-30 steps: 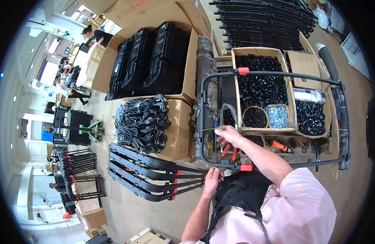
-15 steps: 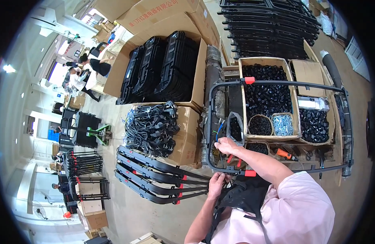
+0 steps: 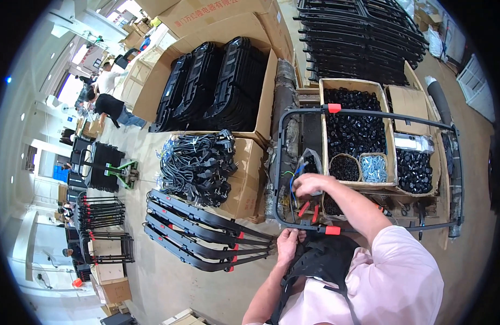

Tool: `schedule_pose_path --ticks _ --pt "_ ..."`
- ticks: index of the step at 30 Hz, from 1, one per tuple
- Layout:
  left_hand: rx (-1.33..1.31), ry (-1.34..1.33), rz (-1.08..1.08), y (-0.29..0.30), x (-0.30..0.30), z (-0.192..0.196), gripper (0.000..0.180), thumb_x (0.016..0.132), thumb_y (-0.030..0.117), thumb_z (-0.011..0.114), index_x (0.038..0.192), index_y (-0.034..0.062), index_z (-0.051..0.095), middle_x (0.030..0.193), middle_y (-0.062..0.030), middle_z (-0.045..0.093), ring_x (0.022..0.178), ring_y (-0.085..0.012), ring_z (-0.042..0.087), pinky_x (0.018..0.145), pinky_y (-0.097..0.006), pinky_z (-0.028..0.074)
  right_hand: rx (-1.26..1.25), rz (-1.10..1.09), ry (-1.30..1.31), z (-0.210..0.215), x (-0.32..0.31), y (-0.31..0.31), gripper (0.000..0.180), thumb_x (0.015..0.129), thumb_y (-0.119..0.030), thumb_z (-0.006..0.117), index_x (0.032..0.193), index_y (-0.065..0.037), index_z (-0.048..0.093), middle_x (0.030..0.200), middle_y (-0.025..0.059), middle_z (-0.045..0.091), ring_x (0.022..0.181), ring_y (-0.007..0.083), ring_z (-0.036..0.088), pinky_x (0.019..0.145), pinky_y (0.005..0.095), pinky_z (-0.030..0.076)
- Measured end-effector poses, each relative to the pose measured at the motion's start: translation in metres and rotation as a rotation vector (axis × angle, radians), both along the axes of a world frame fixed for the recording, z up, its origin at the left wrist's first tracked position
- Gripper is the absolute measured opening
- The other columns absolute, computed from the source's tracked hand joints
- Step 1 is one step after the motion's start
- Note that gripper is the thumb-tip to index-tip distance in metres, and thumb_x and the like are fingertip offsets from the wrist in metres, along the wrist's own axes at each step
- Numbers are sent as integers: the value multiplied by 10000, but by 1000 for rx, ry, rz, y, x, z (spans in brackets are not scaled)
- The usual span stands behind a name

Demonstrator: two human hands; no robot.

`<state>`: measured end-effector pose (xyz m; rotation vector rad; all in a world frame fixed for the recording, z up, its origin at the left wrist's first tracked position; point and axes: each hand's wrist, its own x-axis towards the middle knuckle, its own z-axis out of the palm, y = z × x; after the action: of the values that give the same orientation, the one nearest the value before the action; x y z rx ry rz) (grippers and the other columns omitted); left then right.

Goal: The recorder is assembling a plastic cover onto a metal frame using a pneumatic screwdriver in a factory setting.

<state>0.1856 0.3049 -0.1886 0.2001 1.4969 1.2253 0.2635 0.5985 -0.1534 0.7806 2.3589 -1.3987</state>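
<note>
A large black metal frame [image 3: 369, 112] with orange-red clips lies flat over the boxes in front of me. My left hand [image 3: 289, 242] grips its near bar beside an orange-red clip [image 3: 332, 230]. My right hand [image 3: 309, 185] is reached inside the frame, fingers pinched on thin coloured wires [image 3: 291, 181] near a small plastic bag. Red-handled pliers [image 3: 307, 208] lie just below that hand.
Cardboard boxes of black parts [image 3: 355, 127], a bowl of silver screws [image 3: 374, 168], a box of black cables [image 3: 198, 165], stacked black frames [image 3: 201, 235] on the floor at left, black cases [image 3: 217, 86] in a big carton. People work far left [image 3: 106, 105].
The view has shifted slightly. My right hand has moved a little up and left inside the frame, onto the wires. My left hand stays on the near bar.
</note>
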Motion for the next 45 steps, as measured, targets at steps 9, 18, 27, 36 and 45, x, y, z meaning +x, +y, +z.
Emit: schedule_pose_path --ticks 9,18,27,36,45 --pt "-35 100 -4 -4 -5 -4 194 1084 155 578 1005 10 679 960 -109 777 832 -172 730 747 -314 584 930 226 -472 -115 -35 28 219 890 -231 671 981 -169 860 1092 83 812 993 253 763 819 448 508" --pt "18 -19 106 -5 7 -18 197 1076 185 615 974 25 670 920 -66 758 787 -140 686 732 -292 550 850 -11 -452 -168 -44 64 266 1017 -219 552 1167 -144 758 1146 99 797 1042 252 780 814 414 621" --pt "-3 -68 32 -3 3 -21 191 1080 206 622 1018 33 672 948 -60 765 792 -127 683 727 -278 546 817 -110 -288 -117 -27 63 178 882 -185 673 854 -86 818 969 180 796 944 340 787 794 449 634" --pt "-5 -55 -34 1 -4 -16 218 1074 236 606 1014 37 672 932 -54 773 767 -114 677 692 -287 544 636 -468 -112 -90 -24 65 238 865 -127 629 954 25 788 1051 291 753 1055 442 736 963 510 588" --pt "-6 -80 -41 2 -8 -14 192 1070 214 629 1036 30 668 935 -77 772 784 -130 698 691 -279 558 574 -357 -282 -84 -28 50 256 875 -72 634 1084 50 716 1159 328 726 1135 448 713 995 495 584"
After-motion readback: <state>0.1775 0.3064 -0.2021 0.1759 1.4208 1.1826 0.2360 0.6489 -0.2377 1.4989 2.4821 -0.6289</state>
